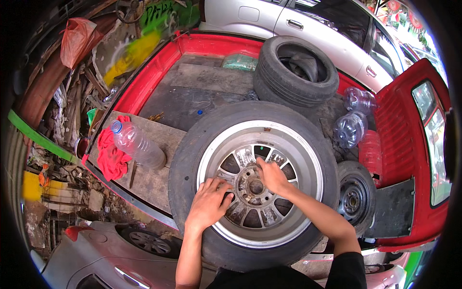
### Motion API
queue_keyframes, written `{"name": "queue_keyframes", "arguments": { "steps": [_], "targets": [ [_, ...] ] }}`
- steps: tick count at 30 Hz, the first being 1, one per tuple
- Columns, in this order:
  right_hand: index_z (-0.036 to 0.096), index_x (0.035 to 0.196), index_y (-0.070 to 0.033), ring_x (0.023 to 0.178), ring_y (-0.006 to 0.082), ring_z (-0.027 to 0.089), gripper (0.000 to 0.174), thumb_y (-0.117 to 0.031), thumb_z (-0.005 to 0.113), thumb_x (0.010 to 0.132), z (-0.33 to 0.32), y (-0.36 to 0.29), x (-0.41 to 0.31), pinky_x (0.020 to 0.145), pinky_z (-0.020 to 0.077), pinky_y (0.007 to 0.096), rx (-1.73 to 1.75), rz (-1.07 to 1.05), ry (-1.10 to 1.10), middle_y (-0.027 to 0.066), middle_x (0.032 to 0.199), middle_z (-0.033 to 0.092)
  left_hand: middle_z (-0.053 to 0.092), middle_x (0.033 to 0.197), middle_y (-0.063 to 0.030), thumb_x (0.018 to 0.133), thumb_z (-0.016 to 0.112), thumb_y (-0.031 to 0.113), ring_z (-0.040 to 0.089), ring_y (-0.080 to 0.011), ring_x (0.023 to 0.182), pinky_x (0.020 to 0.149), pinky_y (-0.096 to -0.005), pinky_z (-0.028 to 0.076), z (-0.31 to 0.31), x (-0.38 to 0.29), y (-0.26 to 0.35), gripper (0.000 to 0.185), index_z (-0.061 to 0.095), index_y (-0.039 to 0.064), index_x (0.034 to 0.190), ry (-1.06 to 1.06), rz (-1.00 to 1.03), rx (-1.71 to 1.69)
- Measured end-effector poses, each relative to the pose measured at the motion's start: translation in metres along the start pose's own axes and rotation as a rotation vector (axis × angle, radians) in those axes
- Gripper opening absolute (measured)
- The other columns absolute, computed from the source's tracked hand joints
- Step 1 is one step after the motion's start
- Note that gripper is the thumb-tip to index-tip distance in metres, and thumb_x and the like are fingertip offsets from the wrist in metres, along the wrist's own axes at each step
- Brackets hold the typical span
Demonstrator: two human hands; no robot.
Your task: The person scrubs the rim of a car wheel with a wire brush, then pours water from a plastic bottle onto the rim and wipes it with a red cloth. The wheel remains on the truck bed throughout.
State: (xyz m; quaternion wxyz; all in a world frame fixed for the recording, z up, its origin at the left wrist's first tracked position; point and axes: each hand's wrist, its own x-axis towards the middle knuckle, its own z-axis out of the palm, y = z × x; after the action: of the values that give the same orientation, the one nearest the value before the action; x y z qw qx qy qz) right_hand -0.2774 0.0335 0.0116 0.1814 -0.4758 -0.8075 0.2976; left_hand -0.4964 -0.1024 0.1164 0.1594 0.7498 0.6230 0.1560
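Observation:
A large black tyre (pixel 187 177) lies flat before me, mounted on a silver alloy wheel rim (pixel 260 242) whose dirty inner side faces up. Dark grime covers the spokes and the hub (pixel 255 186). My left hand (pixel 209 202) rests on the rim's left part, fingers spread over the barrel and spoke ends, holding nothing. My right hand (pixel 272 175) is over the spokes just above and right of the hub, fingers curled with the tips pointing to the upper spokes. Whether something small is within those fingers cannot be made out.
The tyre lies on a red pickup bed (pixel 137 90). A clear plastic bottle (pixel 139 146) and a red cloth (pixel 110 151) are at left. Beyond are stacked tyres (pixel 267 68); to the right are large plastic bottles (pixel 351 128) and a smaller steel wheel (pixel 355 197). Cars flank the bed.

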Motion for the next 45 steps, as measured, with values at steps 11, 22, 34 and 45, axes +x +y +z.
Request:
{"name": "queue_keyframes", "arguments": {
  "steps": [11, 22, 34, 45],
  "targets": [
    [0.054, 0.139, -0.001, 0.084, 0.0474, 0.074, 0.054, 0.006, 0.061, 0.085, 0.007, -0.023, -0.007, 0.074, 0.0629, 0.0516, -0.346, -0.13, -0.056, 0.0328, 0.099, 0.068, 0.064, 0.13, -0.0119, 0.1, 0.065, 0.025, 0.054, -0.0324, 0.129, 0.11, -0.0449, 0.041, -0.001, 0.0, -0.001, 0.028, 0.07, 0.009, 0.121, 0.002, 0.014, -0.004],
    [0.054, 0.134, -0.002, 0.088, 0.0475, 0.073, 0.045, 0.001, 0.06, 0.089, 0.007, -0.022, 0.008, 0.075, 0.0616, 0.0537, -0.27, -0.073, -0.138, 0.031, 0.091, 0.07, 0.064, 0.129, -0.0119, 0.1, 0.065, 0.024, 0.055, -0.0333, 0.127, 0.11, -0.0451, 0.041, 0.0, -0.002, -0.004, 0.027, 0.07, 0.009, 0.121, 0.035, 0.005, -0.087],
    [0.057, 0.129, -0.002, 0.082, 0.0503, 0.071, 0.039, -0.003, 0.062, 0.091, 0.008, -0.017, 0.008, 0.072, 0.0593, 0.057, -0.148, 0.002, -0.162, 0.0317, 0.082, 0.069, 0.064, 0.129, -0.012, 0.1, 0.064, 0.025, 0.054, -0.0336, 0.127, 0.11, -0.0455, 0.041, -0.002, -0.001, -0.005, 0.026, 0.07, 0.008, 0.12, 0.028, 0.005, -0.079],
    [0.052, 0.134, -0.001, 0.083, 0.0442, 0.074, 0.048, 0.0, 0.064, 0.087, 0.014, -0.029, 0.007, 0.067, 0.0634, 0.0494, -0.507, -0.186, -0.094, 0.0302, 0.095, 0.068, 0.064, 0.129, -0.0118, 0.1, 0.065, 0.026, 0.054, -0.0332, 0.127, 0.11, -0.046, 0.041, 0.003, -0.002, -0.006, 0.027, 0.069, 0.008, 0.12, 0.041, 0.019, -0.038]
  ]
}}
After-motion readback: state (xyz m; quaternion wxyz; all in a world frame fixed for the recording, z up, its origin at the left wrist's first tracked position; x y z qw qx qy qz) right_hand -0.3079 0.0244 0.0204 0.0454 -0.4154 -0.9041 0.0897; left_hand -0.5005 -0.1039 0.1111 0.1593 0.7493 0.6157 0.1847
